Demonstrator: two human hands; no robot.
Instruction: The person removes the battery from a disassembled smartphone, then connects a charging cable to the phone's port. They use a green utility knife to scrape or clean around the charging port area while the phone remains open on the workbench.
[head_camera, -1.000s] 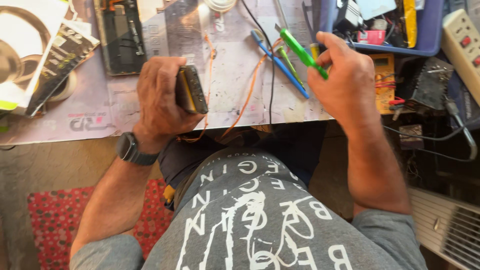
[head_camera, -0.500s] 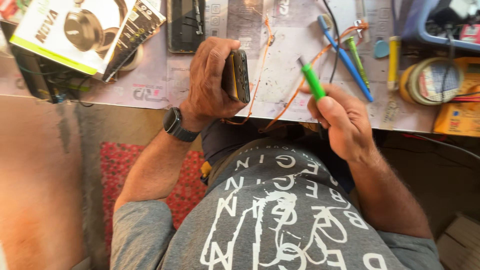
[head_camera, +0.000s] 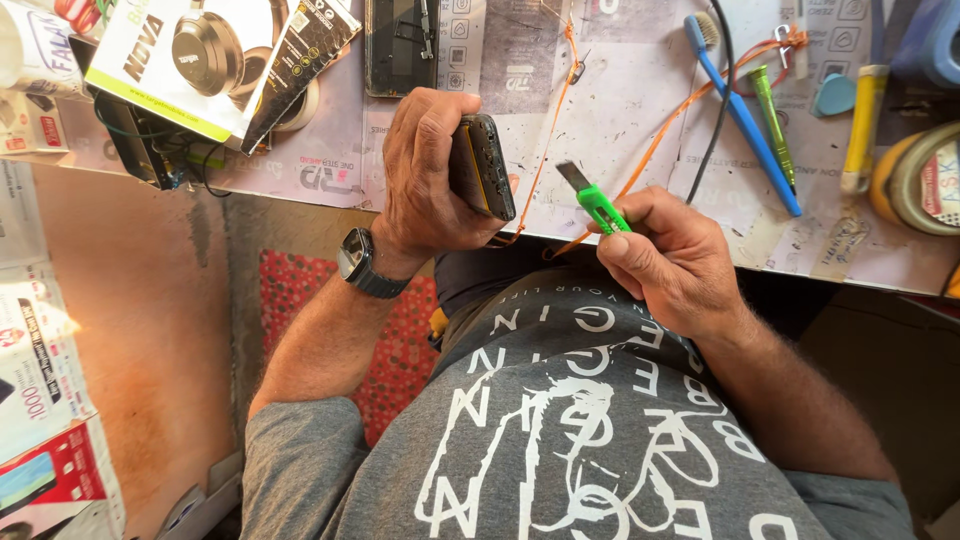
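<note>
— Two hands at work above the bench edge: left hand (head_camera: 425, 175) wrapped around a dark phone (head_camera: 482, 167) held on edge, right hand (head_camera: 672, 262) closed on a green utility knife (head_camera: 596, 203), blade bared and aimed toward the phone. Risk?

— Likely a slip of the blade: tip just beside the left fingers, phone gripped in the air and not braced on the mat. Too much push, and probably a cut thumb or a gouged casing. Possible snag also on the orange cord (head_camera: 650, 150) running under the knife.

— Packages and labels?

— Upper left: flat white box with lime-green edge and a picture of a round dark speaker (head_camera: 170, 62); leaning on it, a narrow black carton (head_camera: 300, 50). Far left edge: stacked white and red printed cartons (head_camera: 40, 370), partly cropped. Under everything, pale printed work mat (head_camera: 620, 90), scuffed, with grey logos. At right: blue toothbrush (head_camera: 745, 115), green screwdriver (head_camera: 772, 120), roll of tape (head_camera: 925, 180), half out of view.
</note>
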